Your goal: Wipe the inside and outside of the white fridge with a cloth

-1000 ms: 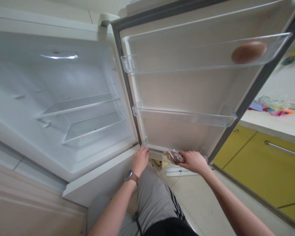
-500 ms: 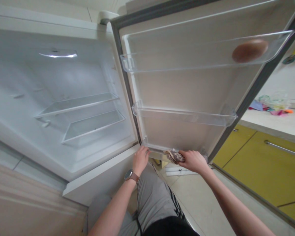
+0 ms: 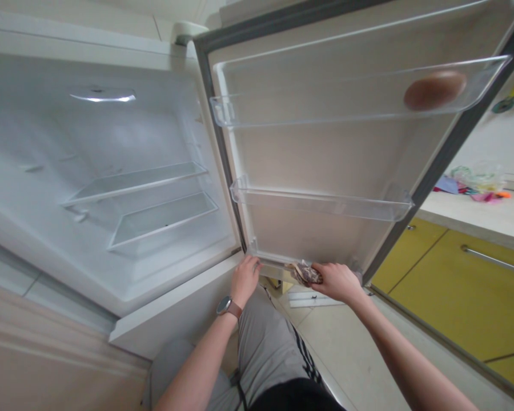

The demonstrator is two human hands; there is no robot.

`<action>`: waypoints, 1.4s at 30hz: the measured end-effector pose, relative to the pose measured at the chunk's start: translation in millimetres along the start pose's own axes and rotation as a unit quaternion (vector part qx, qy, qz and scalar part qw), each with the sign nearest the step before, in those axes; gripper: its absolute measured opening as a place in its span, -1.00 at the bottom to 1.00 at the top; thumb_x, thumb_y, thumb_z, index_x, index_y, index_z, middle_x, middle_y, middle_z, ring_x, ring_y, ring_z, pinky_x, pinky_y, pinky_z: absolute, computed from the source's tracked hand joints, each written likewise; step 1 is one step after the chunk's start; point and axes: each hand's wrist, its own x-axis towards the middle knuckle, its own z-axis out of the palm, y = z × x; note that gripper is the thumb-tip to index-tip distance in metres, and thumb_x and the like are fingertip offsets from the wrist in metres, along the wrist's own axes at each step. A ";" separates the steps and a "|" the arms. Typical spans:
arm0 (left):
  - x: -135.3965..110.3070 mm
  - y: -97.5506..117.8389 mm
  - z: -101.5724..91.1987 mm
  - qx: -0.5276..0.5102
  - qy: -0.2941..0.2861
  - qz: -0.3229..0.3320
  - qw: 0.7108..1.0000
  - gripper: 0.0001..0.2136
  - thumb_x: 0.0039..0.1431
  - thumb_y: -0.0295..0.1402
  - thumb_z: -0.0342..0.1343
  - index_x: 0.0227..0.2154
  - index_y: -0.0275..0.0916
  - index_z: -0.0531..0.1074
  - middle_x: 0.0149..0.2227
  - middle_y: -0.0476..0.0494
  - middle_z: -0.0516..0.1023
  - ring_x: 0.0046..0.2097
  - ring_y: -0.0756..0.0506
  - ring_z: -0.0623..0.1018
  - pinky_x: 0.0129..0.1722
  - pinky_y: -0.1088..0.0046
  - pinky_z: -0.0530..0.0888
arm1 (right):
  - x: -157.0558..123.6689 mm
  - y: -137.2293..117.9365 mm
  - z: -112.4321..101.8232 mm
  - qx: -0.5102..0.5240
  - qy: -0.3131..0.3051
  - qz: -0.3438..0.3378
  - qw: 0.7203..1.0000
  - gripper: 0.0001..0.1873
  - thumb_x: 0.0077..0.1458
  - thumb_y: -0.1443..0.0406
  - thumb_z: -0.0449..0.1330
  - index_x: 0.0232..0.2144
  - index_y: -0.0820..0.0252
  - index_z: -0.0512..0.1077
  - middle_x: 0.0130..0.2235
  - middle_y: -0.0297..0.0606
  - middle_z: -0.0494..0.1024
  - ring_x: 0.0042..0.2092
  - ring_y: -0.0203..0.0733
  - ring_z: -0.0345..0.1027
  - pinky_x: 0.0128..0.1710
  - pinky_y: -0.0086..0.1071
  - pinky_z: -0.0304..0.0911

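Observation:
The open fridge door (image 3: 321, 154) fills the middle and right, its inner side facing me. At the door's bottom corner by the hinge, my left hand (image 3: 245, 278) is closed around the lower edge; its fingertips are partly hidden. My right hand (image 3: 338, 279) grips a crumpled brown-and-white cloth (image 3: 305, 274) against that same edge, farther right. Above my hands, a clear door shelf (image 3: 325, 204) spans the door. A higher clear shelf (image 3: 300, 114) carries a brown, rounded object (image 3: 434, 91) that looks like an egg.
On the left stands the lit fridge compartment (image 3: 124, 128) with glass shelves (image 3: 163, 220). Yellow cabinets (image 3: 466, 279) and a white counter (image 3: 492, 220) bearing plastic bags and coloured items (image 3: 475, 180) are at right. My knees are below the door, over a tiled floor (image 3: 325, 337).

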 end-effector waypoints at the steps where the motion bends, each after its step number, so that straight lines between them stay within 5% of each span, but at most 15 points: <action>1: 0.0 -0.6 0.5 0.001 0.001 0.002 1.000 -0.89 0.45 -0.38 0.11 -0.16 -0.19 0.55 -0.11 -0.15 0.58 -0.04 -0.16 0.59 -0.04 0.37 0.45 | -0.2 -0.3 0.0 0.000 -0.001 0.001 1.000 -0.65 0.18 0.00 0.20 -0.11 0.04 0.55 -0.21 -0.14 0.69 -0.17 0.07 0.60 -0.30 -0.34 0.19; 42: -0.5 -3.3 4.3 -0.008 0.015 0.003 1.000 -0.91 0.42 -0.41 0.14 -0.15 -0.17 0.55 -0.09 -0.14 0.58 -0.03 -0.17 0.59 -0.05 0.36 0.46 | -2.7 -0.8 2.0 -0.010 0.012 -0.026 1.000 -0.72 0.26 0.03 0.18 -0.17 0.05 0.50 -0.21 -0.20 0.69 -0.21 0.01 0.60 -0.33 -0.37 0.13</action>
